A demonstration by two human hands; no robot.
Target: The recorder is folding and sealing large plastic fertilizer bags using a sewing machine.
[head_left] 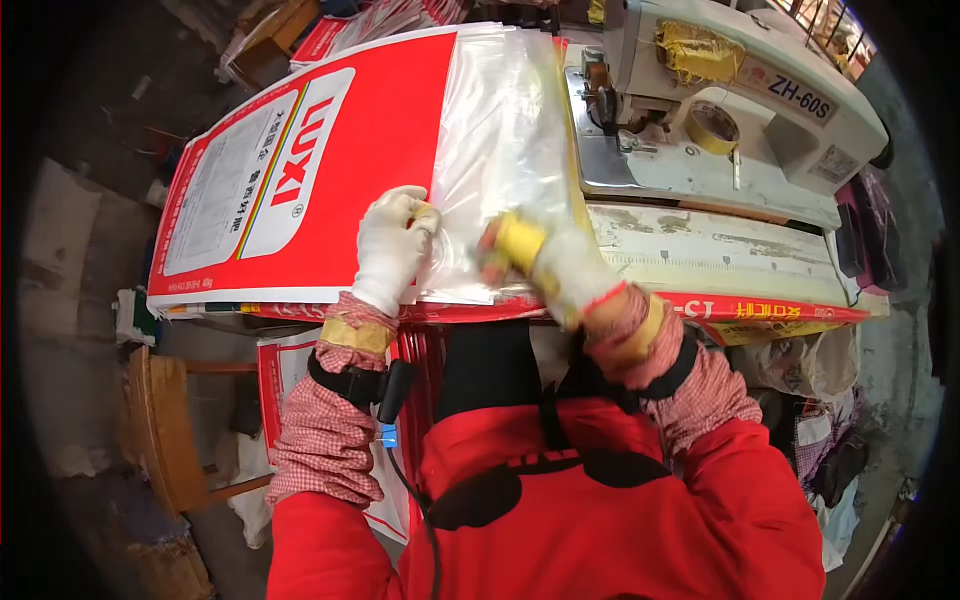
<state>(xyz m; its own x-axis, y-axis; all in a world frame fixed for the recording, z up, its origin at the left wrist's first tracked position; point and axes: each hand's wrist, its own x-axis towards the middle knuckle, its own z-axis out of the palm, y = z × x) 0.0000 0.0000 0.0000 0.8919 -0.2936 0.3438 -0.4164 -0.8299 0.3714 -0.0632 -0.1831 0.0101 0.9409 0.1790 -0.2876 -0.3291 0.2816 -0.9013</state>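
A stack of red and white printed sacks [395, 110] lies flat before me, with clear plastic liners [490, 110] sticking out at their right end. My left hand [395, 240], in a white glove, rests on the border between red sack and liner. Its fingers are curled closed, and what they pinch, if anything, is hidden. Over the liners is my right hand [565, 265], also gloved and smeared by motion. A yellow band or wrap [520, 240] shows around its fingers, with bare fingertips beyond it. Whether this hand grips the plastic is unclear.
A pale sewing machine [740, 90] stands at the back right, with a yellow tape roll [712, 128] on its bed. A ruler strip [720, 258] runs along the worktop in front of it. A wooden stool [165, 430] is at the lower left.
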